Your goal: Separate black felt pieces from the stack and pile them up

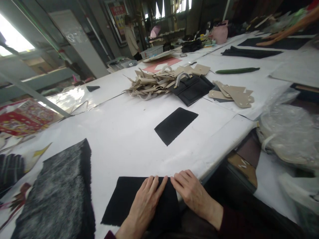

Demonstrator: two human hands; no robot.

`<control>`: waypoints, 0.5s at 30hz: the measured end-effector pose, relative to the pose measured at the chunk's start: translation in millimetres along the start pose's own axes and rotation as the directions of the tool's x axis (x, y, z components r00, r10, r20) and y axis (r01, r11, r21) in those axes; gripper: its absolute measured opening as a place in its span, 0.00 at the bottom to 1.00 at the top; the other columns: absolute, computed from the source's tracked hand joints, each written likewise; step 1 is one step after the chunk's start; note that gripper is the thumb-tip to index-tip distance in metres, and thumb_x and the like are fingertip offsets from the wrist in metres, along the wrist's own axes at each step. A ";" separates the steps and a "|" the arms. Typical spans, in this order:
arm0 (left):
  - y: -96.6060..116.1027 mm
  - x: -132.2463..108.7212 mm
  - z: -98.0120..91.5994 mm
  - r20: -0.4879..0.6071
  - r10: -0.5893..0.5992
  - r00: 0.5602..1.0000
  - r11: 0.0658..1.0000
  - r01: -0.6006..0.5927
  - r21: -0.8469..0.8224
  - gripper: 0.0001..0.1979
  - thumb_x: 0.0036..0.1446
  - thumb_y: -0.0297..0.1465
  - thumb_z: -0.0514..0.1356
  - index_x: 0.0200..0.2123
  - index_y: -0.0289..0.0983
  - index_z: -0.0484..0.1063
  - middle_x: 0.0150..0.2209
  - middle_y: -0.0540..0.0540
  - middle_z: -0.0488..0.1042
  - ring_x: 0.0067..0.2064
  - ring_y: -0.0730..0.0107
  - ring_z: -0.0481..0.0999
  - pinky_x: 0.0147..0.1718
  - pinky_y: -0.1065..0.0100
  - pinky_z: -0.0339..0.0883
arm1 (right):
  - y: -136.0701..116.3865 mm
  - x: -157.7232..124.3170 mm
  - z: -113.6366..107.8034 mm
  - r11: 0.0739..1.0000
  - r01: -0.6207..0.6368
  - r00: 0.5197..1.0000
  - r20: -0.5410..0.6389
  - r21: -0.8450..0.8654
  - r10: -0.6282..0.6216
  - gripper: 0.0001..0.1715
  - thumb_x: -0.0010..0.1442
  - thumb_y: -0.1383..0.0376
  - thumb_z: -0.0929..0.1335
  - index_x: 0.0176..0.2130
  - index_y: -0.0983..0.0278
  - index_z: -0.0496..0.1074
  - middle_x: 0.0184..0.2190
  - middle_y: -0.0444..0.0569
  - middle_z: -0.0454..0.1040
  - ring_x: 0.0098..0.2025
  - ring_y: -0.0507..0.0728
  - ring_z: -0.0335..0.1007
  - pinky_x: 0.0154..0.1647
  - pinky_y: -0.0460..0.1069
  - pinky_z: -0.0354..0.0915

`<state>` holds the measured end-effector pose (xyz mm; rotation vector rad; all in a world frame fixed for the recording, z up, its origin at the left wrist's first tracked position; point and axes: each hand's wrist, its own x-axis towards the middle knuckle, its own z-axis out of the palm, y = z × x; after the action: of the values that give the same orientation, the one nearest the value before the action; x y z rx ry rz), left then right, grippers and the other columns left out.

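Note:
My left hand (146, 202) lies flat, fingers stretched out, on a black fabric piece (124, 199) at the near edge of the white table (119, 132). My right hand (190, 191) rests beside it with its fingers flat on the same piece's right end, at the table edge. Nothing is held in either hand. A second black fabric rectangle (175, 125) lies farther out in the middle of the table.
A thick stack of dark fuzzy fabric (58, 196) sits at the near left. Farther back lie a heap of beige cut pieces (159, 81), a black pouch (191, 88), more beige pieces (235, 94) and a green cucumber-like object (236, 70). Plastic bags (286, 132) sit right. A person stands far back.

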<state>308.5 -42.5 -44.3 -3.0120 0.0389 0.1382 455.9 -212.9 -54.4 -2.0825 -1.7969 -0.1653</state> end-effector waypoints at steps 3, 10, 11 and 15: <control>1.1 1.8 -4.1 0.001 0.002 1.000 1.000 -0.002 0.015 0.38 0.57 0.19 0.50 0.69 0.40 0.46 0.57 0.39 0.66 0.57 0.54 0.66 0.58 0.54 0.61 | 0.4 -4.8 -1.2 0.998 -0.064 0.996 -0.055 0.026 0.065 0.16 0.66 0.74 0.60 0.51 0.71 0.70 0.39 0.53 0.69 0.40 0.59 0.61 0.44 0.56 0.59; -1.1 0.0 1.7 -0.021 0.002 1.000 1.000 -0.002 -0.010 0.35 0.58 0.20 0.50 0.68 0.39 0.50 0.57 0.39 0.67 0.57 0.54 0.66 0.59 0.53 0.60 | -23.1 3.8 4.5 0.986 -0.152 0.985 -0.067 0.067 0.157 0.25 0.64 0.75 0.59 0.59 0.70 0.64 0.42 0.55 0.70 0.42 0.60 0.62 0.46 0.57 0.60; -1.7 -1.3 3.6 -0.030 -0.003 1.000 1.000 0.003 -0.022 0.34 0.58 0.20 0.50 0.68 0.39 0.51 0.57 0.40 0.67 0.58 0.54 0.66 0.59 0.54 0.59 | -26.8 5.0 7.2 0.986 -0.158 0.986 -0.048 0.053 0.160 0.26 0.63 0.75 0.60 0.60 0.71 0.64 0.43 0.55 0.70 0.43 0.61 0.62 0.47 0.58 0.60; -7.3 -10.5 7.9 -0.065 -0.020 0.998 0.996 0.014 -0.085 0.36 0.56 0.19 0.50 0.68 0.40 0.51 0.62 0.43 0.64 0.61 0.57 0.62 0.63 0.56 0.54 | -32.3 4.3 15.2 0.986 -0.167 0.986 0.001 -0.011 0.167 0.28 0.61 0.74 0.63 0.60 0.72 0.63 0.47 0.56 0.70 0.46 0.62 0.63 0.52 0.59 0.59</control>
<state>297.6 -34.1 -50.3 -3.1002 0.0142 0.0394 422.8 -200.0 -60.1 -2.2290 -1.6162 -0.1266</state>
